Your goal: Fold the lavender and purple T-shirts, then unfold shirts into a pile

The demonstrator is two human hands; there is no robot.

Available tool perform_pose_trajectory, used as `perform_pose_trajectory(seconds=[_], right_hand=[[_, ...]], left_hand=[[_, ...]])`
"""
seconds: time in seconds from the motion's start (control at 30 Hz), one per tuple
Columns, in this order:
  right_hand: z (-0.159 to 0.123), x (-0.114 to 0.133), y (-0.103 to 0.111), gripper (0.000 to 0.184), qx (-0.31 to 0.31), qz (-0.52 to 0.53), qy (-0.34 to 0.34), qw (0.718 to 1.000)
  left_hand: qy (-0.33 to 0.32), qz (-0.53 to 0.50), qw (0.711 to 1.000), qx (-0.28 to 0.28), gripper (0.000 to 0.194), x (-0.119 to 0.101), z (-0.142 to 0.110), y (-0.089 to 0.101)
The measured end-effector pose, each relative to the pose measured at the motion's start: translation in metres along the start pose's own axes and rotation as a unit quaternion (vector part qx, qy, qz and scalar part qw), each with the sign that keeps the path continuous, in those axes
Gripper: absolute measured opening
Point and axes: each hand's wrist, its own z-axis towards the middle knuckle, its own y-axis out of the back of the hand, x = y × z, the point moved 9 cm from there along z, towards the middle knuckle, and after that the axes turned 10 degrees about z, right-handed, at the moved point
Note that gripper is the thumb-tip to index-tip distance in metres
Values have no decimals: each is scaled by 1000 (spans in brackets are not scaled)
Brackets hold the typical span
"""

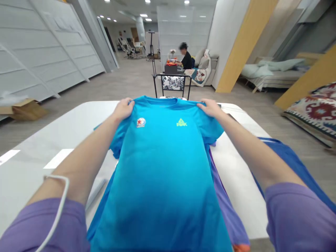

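Observation:
A bright blue T-shirt (165, 168) is stretched out front side up above the white table, its collar at the far end. It bears a small red and white emblem on one side of the chest and a yellow-green logo on the other. My left hand (124, 108) pinches its left shoulder seam, and my right hand (210, 107) grips the opposite shoulder. Both arms reach forward. Beneath the T-shirt, a purple garment (227, 206) with an orange edge sticks out on the right.
The white table (76, 126) spreads around the shirt. A dark blue garment (288, 157) hangs over its right edge. A chair (173, 83) stands at the far side. Beyond it, a person (187, 60) sits by a sofa. A cardboard box (27, 109) lies on the floor at left.

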Motion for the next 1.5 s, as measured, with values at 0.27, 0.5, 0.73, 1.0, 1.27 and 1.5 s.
perform_pose_trajectory(seconds=[0.27, 0.5, 0.73, 1.0, 1.27, 1.5], right_hand=[[-112, -9, -126, 75, 109, -53, 40, 992], [-263, -114, 9, 74, 46, -102, -12, 994], [-417, -254, 125, 40, -33, -155, -278, 947], [-509, -160, 114, 38, 120, 106, -137, 978], [-495, -165, 146, 44, 161, 171, -171, 957], [-354, -318, 196, 51, -76, -44, -369, 925]], left_hand=[[-34, 37, 997, 53, 65, -60, -64, -128], [-218, 32, 964, 147, 77, -151, -227, -131], [-326, -79, 915, 225, 84, -240, -346, -108], [-359, -143, 885, 258, 83, -298, -406, -65], [-306, -181, 887, 294, 73, -251, -421, -63], [-204, -207, 919, 267, 71, -192, -410, -63]])
